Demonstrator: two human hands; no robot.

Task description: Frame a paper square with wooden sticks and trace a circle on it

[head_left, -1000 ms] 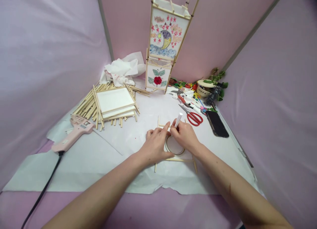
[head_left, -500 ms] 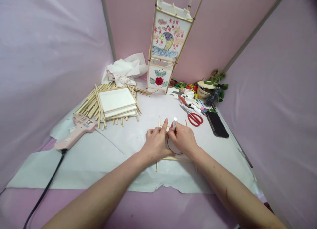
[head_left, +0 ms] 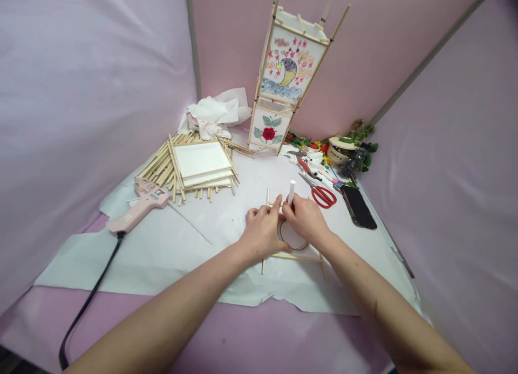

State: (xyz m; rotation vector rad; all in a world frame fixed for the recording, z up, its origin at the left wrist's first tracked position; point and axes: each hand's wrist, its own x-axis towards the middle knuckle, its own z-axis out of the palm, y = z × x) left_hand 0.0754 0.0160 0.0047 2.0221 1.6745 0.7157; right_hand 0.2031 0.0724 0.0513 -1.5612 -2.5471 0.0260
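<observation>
My right hand (head_left: 307,218) grips a white marker pen (head_left: 292,192), held upright with its tip hidden behind the fingers. My left hand (head_left: 265,229) presses down beside it, thumb and fingers spread around the left side of a thin, dark-edged ring (head_left: 297,249). The ring looks like a roll of tape, though its thickness is hard to make out. Both hands are over a white panel framed with thin wooden sticks (head_left: 297,258), whose stick ends poke out beyond the corners.
A tall stick-framed lantern (head_left: 289,61) with drawn panels stands behind. To the left are stacked framed panels (head_left: 203,159), loose sticks (head_left: 156,166) and a pink glue gun (head_left: 140,208). On the right lie red-handled scissors (head_left: 322,196), pliers (head_left: 309,169) and a phone (head_left: 358,207).
The whole view has shifted, so things appear farther right. My right hand has moved slightly with the pen along the ring's upper part; my left hand keeps its place on the panel.
</observation>
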